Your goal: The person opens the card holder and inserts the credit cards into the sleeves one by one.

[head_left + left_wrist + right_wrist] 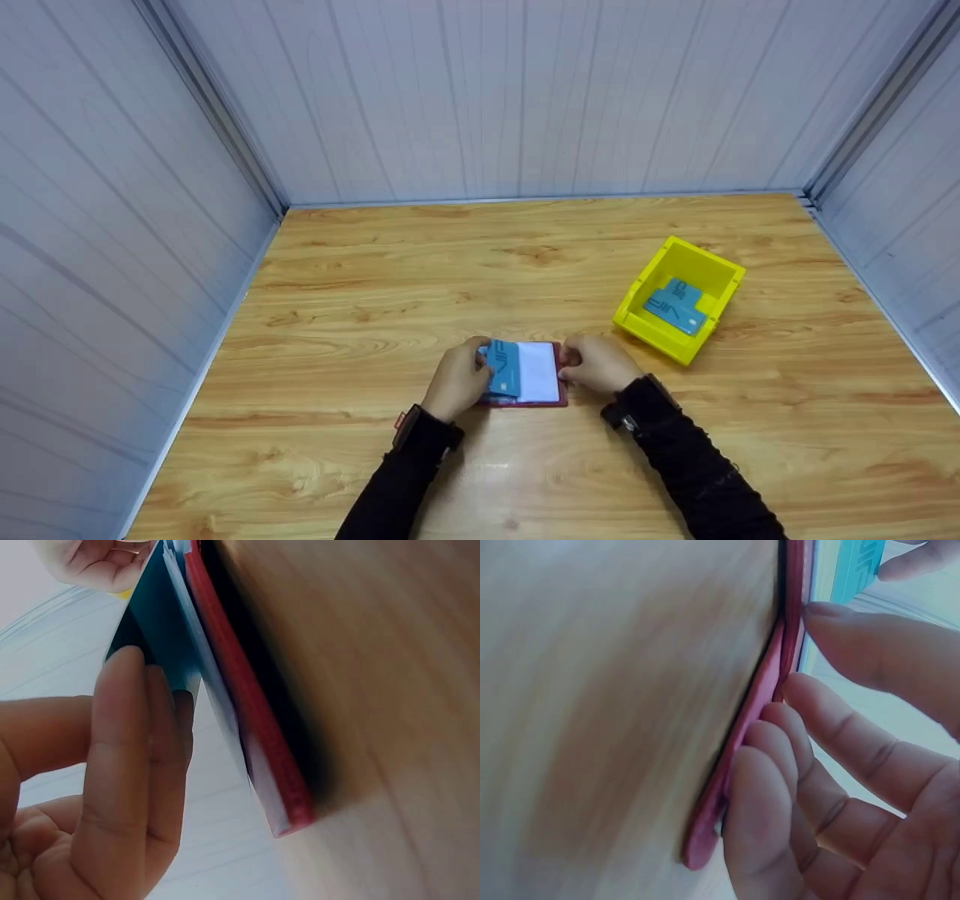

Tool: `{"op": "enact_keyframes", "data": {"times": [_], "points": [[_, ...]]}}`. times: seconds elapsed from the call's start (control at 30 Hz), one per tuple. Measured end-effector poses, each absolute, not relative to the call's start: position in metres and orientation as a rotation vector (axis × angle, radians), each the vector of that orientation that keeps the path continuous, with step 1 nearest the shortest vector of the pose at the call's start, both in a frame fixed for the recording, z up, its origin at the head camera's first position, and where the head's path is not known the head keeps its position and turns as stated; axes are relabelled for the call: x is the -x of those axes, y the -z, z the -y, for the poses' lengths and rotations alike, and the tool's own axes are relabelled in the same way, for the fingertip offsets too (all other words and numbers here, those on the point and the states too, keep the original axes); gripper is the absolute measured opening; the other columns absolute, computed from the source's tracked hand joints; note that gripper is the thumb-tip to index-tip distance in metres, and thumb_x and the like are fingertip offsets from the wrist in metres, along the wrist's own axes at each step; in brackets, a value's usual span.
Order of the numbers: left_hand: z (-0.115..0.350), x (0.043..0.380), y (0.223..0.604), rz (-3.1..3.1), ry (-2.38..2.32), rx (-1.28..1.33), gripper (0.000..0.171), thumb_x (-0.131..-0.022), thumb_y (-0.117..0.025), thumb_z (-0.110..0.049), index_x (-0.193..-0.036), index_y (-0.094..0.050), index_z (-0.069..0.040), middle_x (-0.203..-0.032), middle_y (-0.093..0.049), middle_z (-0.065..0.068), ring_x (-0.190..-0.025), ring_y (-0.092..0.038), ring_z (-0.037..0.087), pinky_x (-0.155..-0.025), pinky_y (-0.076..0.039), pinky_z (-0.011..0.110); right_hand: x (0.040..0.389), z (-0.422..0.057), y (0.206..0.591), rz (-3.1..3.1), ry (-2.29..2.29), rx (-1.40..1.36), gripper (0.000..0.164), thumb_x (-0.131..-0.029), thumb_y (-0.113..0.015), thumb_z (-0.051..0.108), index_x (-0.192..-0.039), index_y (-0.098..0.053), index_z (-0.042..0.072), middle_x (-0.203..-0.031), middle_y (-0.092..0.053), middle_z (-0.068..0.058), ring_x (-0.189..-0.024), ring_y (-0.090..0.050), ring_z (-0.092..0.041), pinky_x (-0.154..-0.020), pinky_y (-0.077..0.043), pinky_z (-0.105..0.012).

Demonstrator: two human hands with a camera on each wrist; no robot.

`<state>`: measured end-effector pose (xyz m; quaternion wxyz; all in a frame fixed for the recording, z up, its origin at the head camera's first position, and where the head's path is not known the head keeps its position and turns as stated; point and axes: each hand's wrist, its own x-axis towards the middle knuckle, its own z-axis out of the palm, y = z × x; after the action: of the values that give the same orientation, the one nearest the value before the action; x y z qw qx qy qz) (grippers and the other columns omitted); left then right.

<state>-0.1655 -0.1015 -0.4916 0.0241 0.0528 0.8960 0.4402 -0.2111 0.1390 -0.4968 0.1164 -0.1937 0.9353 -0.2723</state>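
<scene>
A small red-covered card holder lies open on the table, with a white page showing on its right side. A blue card with dark lettering is over its left part. My left hand pinches this card at its left edge; in the left wrist view the card stands tilted above the holder. My right hand pinches the holder's right edge. In the right wrist view, its other fingers curl against the red strap, which has a small metal snap.
A yellow bin sits to the right, beyond my right hand, with blue cards lying overlapped inside. Pale panel walls close off the back and both sides of the wood-patterned table.
</scene>
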Motion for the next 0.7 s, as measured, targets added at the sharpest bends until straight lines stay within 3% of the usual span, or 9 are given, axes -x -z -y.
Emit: {"op": "enact_keyframes", "data": {"times": [0.7], "points": [[0.1027, 0.1669, 0.4911, -2.756, -1.354, -0.145, 0.042, -0.086, -0.059, 0.004, -0.129, -0.059, 0.003, -0.089, -0.066, 0.01, -0.074, -0.056, 0.015, -0.061, -0.046, 0.025, 0.2122, -0.1395, 0.4976, -2.694, 0.814, 0.51, 0.013, -0.08, -0.077, 0.015, -0.082, -0.065, 0.011, -0.072, -0.059, 0.0, -0.065, -0.05, -0.014, -0.061, -0.039, -0.027]]}}
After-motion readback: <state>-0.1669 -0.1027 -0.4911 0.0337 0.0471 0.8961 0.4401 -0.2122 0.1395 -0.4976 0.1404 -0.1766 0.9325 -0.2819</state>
